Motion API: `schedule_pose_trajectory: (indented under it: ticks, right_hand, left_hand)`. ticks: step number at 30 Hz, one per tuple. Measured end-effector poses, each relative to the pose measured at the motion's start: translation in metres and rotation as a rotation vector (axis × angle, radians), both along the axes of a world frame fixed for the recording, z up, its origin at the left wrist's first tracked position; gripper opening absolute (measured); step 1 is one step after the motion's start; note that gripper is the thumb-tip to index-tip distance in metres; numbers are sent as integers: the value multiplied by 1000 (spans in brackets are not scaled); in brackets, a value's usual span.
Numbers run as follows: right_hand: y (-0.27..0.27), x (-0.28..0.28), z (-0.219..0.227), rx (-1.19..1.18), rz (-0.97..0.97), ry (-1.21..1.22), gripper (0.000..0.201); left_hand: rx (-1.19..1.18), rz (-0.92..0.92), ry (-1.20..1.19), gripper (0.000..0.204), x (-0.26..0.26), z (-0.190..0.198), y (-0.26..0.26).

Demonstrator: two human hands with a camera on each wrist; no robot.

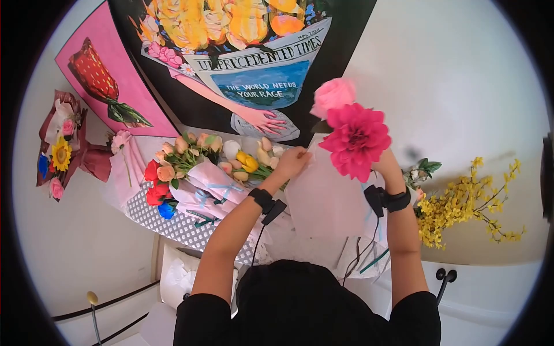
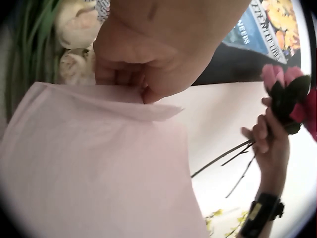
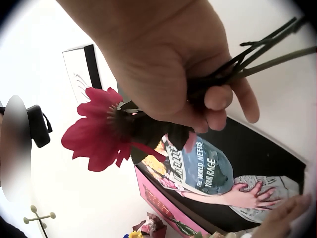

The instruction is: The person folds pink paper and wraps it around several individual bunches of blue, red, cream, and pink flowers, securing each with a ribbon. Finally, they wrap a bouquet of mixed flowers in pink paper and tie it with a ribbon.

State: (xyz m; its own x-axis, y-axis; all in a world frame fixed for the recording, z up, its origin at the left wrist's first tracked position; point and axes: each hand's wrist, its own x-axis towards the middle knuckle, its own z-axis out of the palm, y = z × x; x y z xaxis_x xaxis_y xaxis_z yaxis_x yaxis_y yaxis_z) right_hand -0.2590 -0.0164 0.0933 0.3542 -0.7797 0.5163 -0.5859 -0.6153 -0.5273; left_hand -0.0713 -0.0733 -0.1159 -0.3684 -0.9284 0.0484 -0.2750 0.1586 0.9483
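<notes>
My left hand (image 1: 293,164) pinches the top edge of a pale pink sheet of wrapping paper (image 1: 323,202). In the left wrist view the sheet's upper edge folds over below the thumb and fingers. My right hand (image 3: 163,69) grips the dark green stems (image 3: 270,42) of artificial flowers, raised off the table. A large magenta flower (image 1: 358,138) and a light pink rose (image 1: 333,98) top this bunch. The magenta bloom hides most of the right hand in the head view. Bare stem ends stick out past the fingers, towards the paper.
To the left lie wrapped bouquets (image 1: 202,193) with peach, red and blue flowers, beside yellow tulips (image 1: 248,162). Yellow branches (image 1: 461,207) stand on the right. Paintings (image 1: 259,81) lean at the back. Cables run from both wrist cameras.
</notes>
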Motion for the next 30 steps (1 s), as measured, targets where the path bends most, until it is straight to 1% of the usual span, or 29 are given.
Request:
schedule_pose_trajectory:
  ticks: [1,2,3,4,5,6,7,8,9,10,11,12,13,14,15,16,17,19,20,21,22,23,24,25,26,28,29,30]
  right_hand:
    - [-2,6,1,49,54,97,32]
    - [-6,13,-4,-37,94,130,34]
    - [-10,17,-11,-38,101,135,34]
    - [-11,19,-19,146,67,168,31]
    - [-12,22,-23,331,30,201,28]
    - [-11,25,-21,396,25,299,29]
    - [-11,24,-23,400,26,301,29]
    - [-11,21,-27,651,38,203,33]
    - [-12,17,-32,899,48,99,38]
    - [-14,12,-41,901,48,101,38]
    - [-17,4,-54,1011,95,55,43]
    - [-19,-3,-68,1121,143,9,48]
    - [-20,-7,-85,1123,142,9,48]
    - [-19,-12,-103,1158,211,34,51]
    - [-16,-11,-107,1193,280,59,55]
    - [-14,-10,-110,1277,324,55,58]
    - [-11,-9,-116,1277,324,57,58]
    - [-9,-11,-139,1335,324,123,33]
    - [-8,-13,-149,1352,324,106,26]
    - [-8,-16,-161,1350,320,106,26]
    - [-9,-20,-173,1375,333,58,21]
    - [-8,-20,-174,1400,347,9,16]
    - [-8,-22,-175,1401,343,8,16]
    - [-8,-23,-175,1399,350,-11,11]
    - [-9,-22,-173,1396,356,-30,9]
    - [-12,-26,-176,1413,331,-32,11]
    - [-13,-27,-176,1432,306,-31,14]
    - [-13,-29,-176,1430,303,-33,14]
  left_hand:
    - [-171,76,-96,25,-2,-12,-4]
    - [-173,84,-90,25,-4,-16,-4]
    - [-330,121,58,25,-6,-18,-3]
    - [-485,157,204,26,-9,-21,-2]
    - [-482,161,207,26,-11,-18,-2]
    - [-423,134,333,27,-15,-15,-4]
    - [-363,105,458,30,-16,-13,-4]
    - [-358,107,459,30,-11,-6,1]
    - [60,7,350,33,-1,0,8]
    - [474,-93,230,36,8,6,14]
    - [476,-93,231,36,11,0,21]
    - [356,-78,125,35,13,-12,28]
    - [235,-64,20,34,13,-23,36]
    - [236,-64,21,34,10,-34,42]
    - [31,-38,-20,34,6,-42,49]
    - [-174,-11,-59,35,2,-50,55]
    - [-175,-11,-58,35,-3,-50,58]
    - [-634,39,20,36,-11,-50,63]
    - [-635,39,22,36,-11,-51,66]
    - [-371,21,-39,35,-11,-52,67]
    - [-106,1,-100,33,-12,-53,69]
    - [-107,-2,-98,33,-14,-49,74]
    - [-42,86,-118,31,-18,-45,80]
    - [24,176,-139,29,-20,-41,86]
    - [23,174,-139,29,-20,-33,94]
    - [60,262,97,25,-21,-15,110]
    - [56,257,99,25,-20,-12,116]
    - [12,192,80,28,-16,-10,122]
